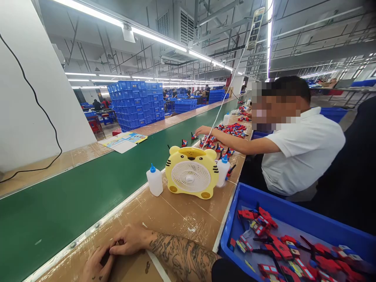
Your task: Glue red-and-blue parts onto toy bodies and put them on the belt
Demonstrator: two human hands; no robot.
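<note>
My left hand [98, 264] rests on the brown-covered tabletop [173, 213] at the lower edge of the view, partly cut off, with a gap between thumb and fingers. Against its fingertips lies my right hand [132, 239], loosely bent, its tattooed forearm reaching in from the right. I see nothing held in either hand. Beyond them stand a yellow animal-shaped fan [190, 172] and a white bottle with a blue cap [154, 181]. A second such bottle [223, 171] is at the fan's right.
A green conveyor belt [88, 188] runs along the left. On the right, a blue bin [293, 207] holds several red-and-blue toy parts [282, 246]. A co-worker in a white shirt [302, 152] reaches toward the belt past similar parts [235, 129]. Blue crates [135, 103] are stacked behind.
</note>
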